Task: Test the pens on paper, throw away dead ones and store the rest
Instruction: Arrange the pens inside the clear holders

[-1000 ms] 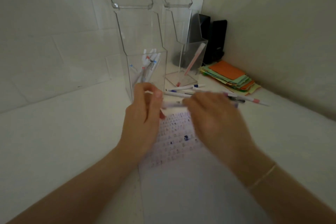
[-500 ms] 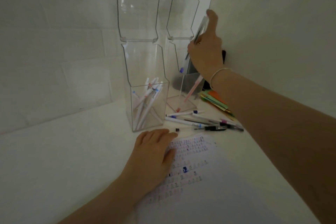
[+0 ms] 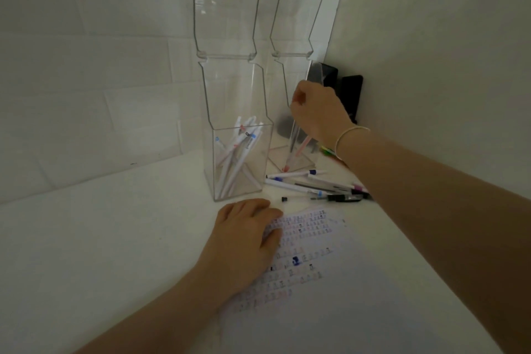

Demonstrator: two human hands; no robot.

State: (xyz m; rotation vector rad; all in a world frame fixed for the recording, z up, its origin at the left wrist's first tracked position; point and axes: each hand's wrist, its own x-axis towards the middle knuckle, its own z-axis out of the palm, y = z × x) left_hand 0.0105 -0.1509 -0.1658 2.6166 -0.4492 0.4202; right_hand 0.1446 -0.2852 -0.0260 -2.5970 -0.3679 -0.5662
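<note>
Since half a second ago our right hand (image 3: 317, 112) has dropped from the top of the right bin (image 3: 296, 66) to its front opening, and the pen it carried no longer shows in the fingers. They are curled loosely at the bin's front edge; whether they pinch anything we cannot tell. Inside this bin a pink pen (image 3: 298, 152) leans with its tip on the floor, and a darker pen stands beside it, blurred behind the clear wall.

Our left hand (image 3: 244, 236) lies where it did, flat with relaxed fingers on the upper left corner of the paper (image 3: 330, 282), holding nothing. Rows of small ink marks in blue, black and pink cover the sheet's top half.

Just left of the right bin, the left bin (image 3: 230, 95) holds a bunch of white pens (image 3: 235, 164) leaning together. On the table (image 3: 100, 238), between the bins and the paper, loose pens (image 3: 310, 185) lie in a heap, partly under our right forearm. A small black cap (image 3: 284, 199) sits just apart from them.
</note>
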